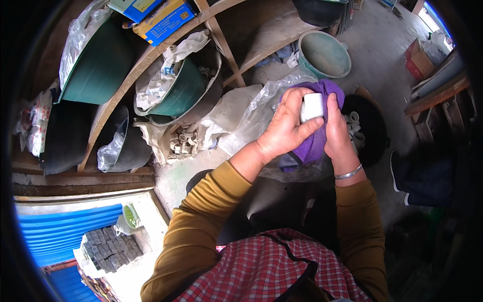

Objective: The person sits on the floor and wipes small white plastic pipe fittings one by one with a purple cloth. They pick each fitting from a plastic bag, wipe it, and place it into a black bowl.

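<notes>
My left hand (283, 130) grips a short white plastic pipe fitting (313, 107) between thumb and fingers. Behind it, a purple cloth (308, 149) is bunched up, and my right hand (336, 128) holds this cloth from the right side with the thumb pointing up. The right fingers are hidden by the cloth. Beneath both hands spreads a clear plastic bag (254, 126). Just right of my right hand stands a black tub (373, 120) with several white fittings (354, 126) in it, partly covered by my hand.
Wooden shelving (126, 81) on the left carries green and dark tubs (100, 75). An open sack of fittings (183, 141) sits on the floor. A green basin (324, 54) stands beyond my hands. Dark briquettes (109, 249) are stacked at lower left, and a red carton (418, 62) lies far right.
</notes>
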Motion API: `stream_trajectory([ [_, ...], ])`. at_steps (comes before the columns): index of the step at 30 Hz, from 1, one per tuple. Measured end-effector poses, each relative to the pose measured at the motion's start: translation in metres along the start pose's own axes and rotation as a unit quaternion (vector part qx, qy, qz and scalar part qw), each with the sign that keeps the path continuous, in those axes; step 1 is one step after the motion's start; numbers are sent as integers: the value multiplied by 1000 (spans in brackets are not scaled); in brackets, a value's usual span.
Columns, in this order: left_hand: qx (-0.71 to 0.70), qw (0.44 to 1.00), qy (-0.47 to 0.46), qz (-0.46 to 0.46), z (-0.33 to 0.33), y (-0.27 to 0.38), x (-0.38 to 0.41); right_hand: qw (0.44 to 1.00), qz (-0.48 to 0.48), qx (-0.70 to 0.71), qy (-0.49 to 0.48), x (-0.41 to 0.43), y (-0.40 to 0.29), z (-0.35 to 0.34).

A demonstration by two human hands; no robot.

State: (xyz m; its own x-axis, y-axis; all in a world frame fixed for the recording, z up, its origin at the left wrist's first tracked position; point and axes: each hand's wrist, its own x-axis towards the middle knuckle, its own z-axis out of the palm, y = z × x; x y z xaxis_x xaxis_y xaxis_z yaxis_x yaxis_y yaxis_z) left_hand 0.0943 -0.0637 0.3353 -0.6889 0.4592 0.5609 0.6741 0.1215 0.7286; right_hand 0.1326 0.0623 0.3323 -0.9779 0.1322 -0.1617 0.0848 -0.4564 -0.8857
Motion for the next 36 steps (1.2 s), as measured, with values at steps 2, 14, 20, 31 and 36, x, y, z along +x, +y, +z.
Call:
stream_trajectory([
  [2,-184,970,15,-158,5,-4,-3,999,-6,-41,19,-2,9,2],
  [14,-437,774,213,-406,-5,0,9,854,-212,-474,-17,-24,52,23],
  [20,-440,775,203,-406,-11,3,11,739,-309,-599,-14,-29,45,25],
  [31,-430,794,173,-393,10,1,5,750,-408,-514,83,0,35,10],
  [36,-389,828,188,-357,28,6,-7,915,-144,-339,164,6,22,17],
])
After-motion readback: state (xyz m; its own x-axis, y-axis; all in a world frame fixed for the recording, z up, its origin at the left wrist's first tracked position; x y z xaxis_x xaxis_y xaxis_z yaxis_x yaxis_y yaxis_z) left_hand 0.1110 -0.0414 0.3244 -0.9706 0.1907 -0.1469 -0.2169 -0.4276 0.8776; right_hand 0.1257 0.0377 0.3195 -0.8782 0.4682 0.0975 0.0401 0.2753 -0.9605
